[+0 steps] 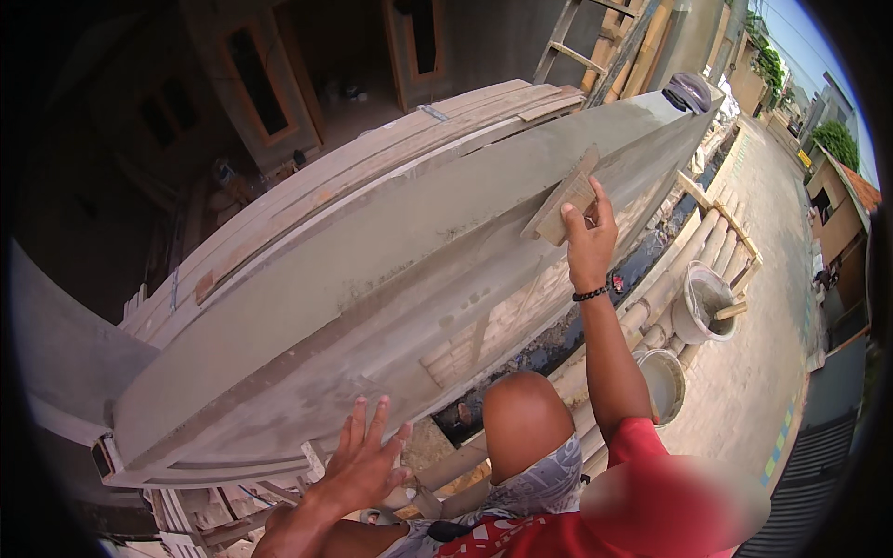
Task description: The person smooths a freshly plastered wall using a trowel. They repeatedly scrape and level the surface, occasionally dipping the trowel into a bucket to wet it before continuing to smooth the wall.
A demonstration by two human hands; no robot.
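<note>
Two hands, right hand [588,234] fingers gripping wooden float [561,198], left hand [365,462] fingers spread on plastered beam [372,279]

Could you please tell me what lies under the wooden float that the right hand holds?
The wooden float lies flat on the grey, wet-looking plastered wall face, pressed by the right hand. The plaster directly beneath it is covered and cannot be seen.

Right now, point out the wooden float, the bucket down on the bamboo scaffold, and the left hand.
wooden float [564,200], head view, on the middle of its flat board.
bucket [704,304], head view, on its grey side wall.
left hand [365,465], head view, on the back of the hand.
</note>
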